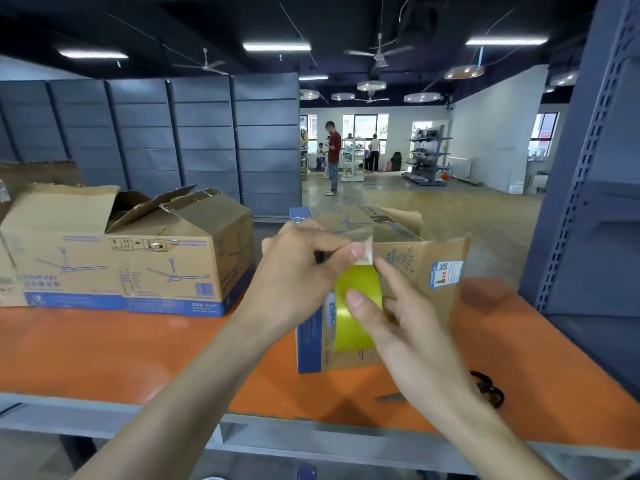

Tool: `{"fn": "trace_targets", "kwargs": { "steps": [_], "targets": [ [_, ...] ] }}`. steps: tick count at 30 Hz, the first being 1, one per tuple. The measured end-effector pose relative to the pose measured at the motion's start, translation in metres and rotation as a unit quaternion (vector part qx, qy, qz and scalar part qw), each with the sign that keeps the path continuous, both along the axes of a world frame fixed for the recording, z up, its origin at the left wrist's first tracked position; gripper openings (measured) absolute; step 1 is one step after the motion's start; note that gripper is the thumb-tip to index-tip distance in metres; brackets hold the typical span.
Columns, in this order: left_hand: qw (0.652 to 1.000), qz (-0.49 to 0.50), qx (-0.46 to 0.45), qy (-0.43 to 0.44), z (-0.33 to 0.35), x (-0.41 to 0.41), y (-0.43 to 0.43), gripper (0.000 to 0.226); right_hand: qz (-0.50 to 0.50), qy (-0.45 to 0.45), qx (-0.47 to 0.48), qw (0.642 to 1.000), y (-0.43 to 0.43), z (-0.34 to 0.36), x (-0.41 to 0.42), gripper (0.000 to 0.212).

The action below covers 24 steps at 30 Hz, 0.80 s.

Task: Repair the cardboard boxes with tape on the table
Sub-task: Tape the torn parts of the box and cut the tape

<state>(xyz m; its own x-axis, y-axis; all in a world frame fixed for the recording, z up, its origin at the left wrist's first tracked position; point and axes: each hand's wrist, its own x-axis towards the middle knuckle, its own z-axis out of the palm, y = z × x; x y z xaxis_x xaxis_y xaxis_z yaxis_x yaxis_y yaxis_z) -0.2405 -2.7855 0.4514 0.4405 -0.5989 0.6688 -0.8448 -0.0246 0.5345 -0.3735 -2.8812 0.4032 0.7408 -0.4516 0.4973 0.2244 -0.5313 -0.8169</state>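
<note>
I hold a yellow tape roll (356,299) in front of a small cardboard box (419,268) that stands on the orange table (121,351). My right hand (401,327) grips the roll, thumb across its face. My left hand (304,268) pinches the loose clear end of the tape (367,252) just above the roll. The small box has a blue edge and its top flaps stand open. A larger cardboard box (138,261) with ceiling fan drawings sits to the left, flaps open and bent.
Black-handled scissors (488,389) lie on the table at the right, partly behind my right wrist. A grey metal rack upright (581,168) rises at the right. Grey partition panels (173,140) stand behind the table. People stand far back in the open hall.
</note>
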Motion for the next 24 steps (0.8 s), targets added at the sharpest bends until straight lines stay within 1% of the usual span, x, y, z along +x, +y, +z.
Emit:
{"fn": "trace_targets", "kwargs": {
  "steps": [2, 3, 4, 5, 6, 9, 10, 11, 12, 14, 16, 17, 18, 20, 24],
  "targets": [
    [0.998, -0.029, 0.003, 0.055, 0.005, 0.002, 0.0, 0.019, -0.035, -0.001, 0.001, 0.999, -0.001, 0.001, -0.003, 0.06],
    [0.996, -0.041, 0.008, 0.081, 0.007, 0.002, 0.0, 0.015, -0.045, -0.005, -0.003, 0.999, -0.002, 0.001, -0.004, 0.06],
    [0.994, -0.048, 0.011, 0.094, 0.008, 0.001, 0.0, 0.013, -0.048, -0.008, -0.005, 0.999, -0.002, 0.0, -0.004, 0.059],
    [0.995, -0.046, 0.014, 0.085, 0.007, 0.002, -0.001, 0.013, -0.051, -0.01, -0.005, 0.999, -0.002, -0.001, -0.004, 0.06],
    [0.998, -0.035, 0.015, 0.057, 0.006, 0.002, -0.001, 0.013, -0.053, -0.015, -0.004, 0.998, -0.001, -0.001, -0.005, 0.064],
    [0.996, 0.033, 0.019, -0.085, 0.006, 0.006, 0.0, 0.024, -0.052, -0.03, -0.005, 0.998, -0.003, 0.0, -0.008, 0.067],
    [0.992, 0.045, 0.019, -0.114, 0.007, 0.007, 0.001, 0.028, -0.05, -0.032, -0.002, 0.998, -0.003, 0.001, -0.01, 0.066],
    [0.992, 0.047, 0.019, -0.117, 0.007, 0.006, 0.001, 0.029, -0.046, -0.033, 0.002, 0.998, -0.004, 0.002, -0.012, 0.065],
    [0.995, 0.038, 0.017, -0.092, 0.007, 0.006, 0.001, 0.026, -0.042, -0.033, 0.003, 0.999, -0.003, 0.003, -0.013, 0.063],
    [1.0, -0.006, -0.007, 0.018, 0.009, 0.003, 0.002, 0.013, -0.043, -0.027, 0.004, 0.999, -0.001, 0.002, -0.014, 0.063],
    [0.989, -0.066, -0.026, 0.127, 0.012, 0.004, 0.002, 0.01, -0.045, -0.023, 0.015, 0.999, 0.0, -0.001, -0.013, 0.061],
    [0.983, -0.086, -0.019, 0.159, 0.013, 0.004, 0.002, 0.006, -0.045, -0.022, 0.021, 0.999, -0.001, -0.002, -0.013, 0.058],
    [0.981, -0.096, -0.012, 0.169, 0.014, 0.004, 0.002, 0.005, -0.045, -0.02, 0.025, 0.998, -0.001, -0.003, -0.013, 0.057],
    [0.984, -0.087, -0.006, 0.155, 0.014, 0.005, 0.001, 0.006, -0.048, -0.018, 0.032, 0.998, -0.001, -0.004, -0.012, 0.058],
    [0.996, -0.046, 0.004, 0.079, 0.02, 0.007, -0.002, 0.005, -0.048, -0.012, 0.046, 0.998, -0.001, -0.006, -0.012, 0.062]
  ]
}}
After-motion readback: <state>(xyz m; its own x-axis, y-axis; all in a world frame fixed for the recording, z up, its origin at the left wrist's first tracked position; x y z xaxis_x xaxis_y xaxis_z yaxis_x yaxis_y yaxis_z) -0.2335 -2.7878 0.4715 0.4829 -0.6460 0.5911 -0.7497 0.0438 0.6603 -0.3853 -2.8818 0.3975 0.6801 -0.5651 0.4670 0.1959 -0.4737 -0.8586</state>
